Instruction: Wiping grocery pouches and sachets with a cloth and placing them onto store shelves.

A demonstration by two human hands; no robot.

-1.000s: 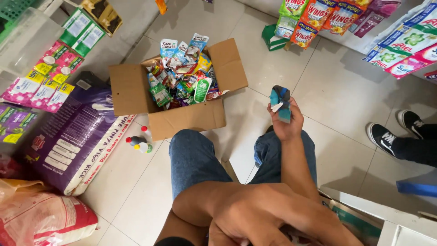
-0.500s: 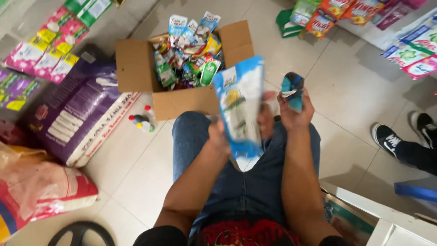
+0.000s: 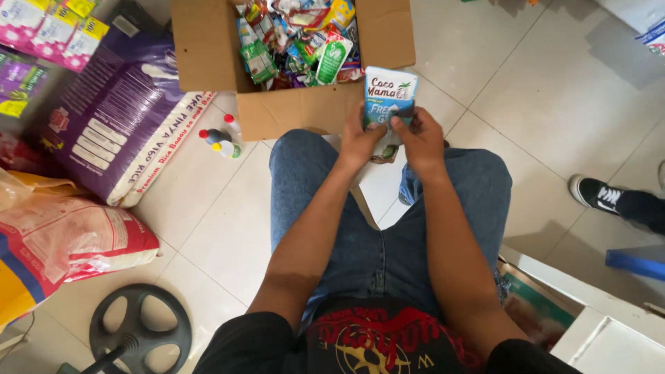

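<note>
- My left hand and right hand both pinch a flat blue-and-white plastic sachet, held upright over my knees; the fingers of each hand are pressed together along its lower half, thumbs toward me.
- Just beyond my fingertips stands an open brown cardboard box, filled with a loose heap of small colourful foil and plastic packets. The sachet's top edge overlaps the box's near wall from this view; I cannot tell if they touch.
- To the left of my left hand, on the pale floor tiles, lie a few little bottles with red and yellow caps, and past them a big purple-and-white rice sack.
- Well right of my right hand is another person's black-and-white shoe.
- As I judge it, the sorting is far from finished: one sachet is out in my hands, and the box is crowded with packets not yet handled.
</note>
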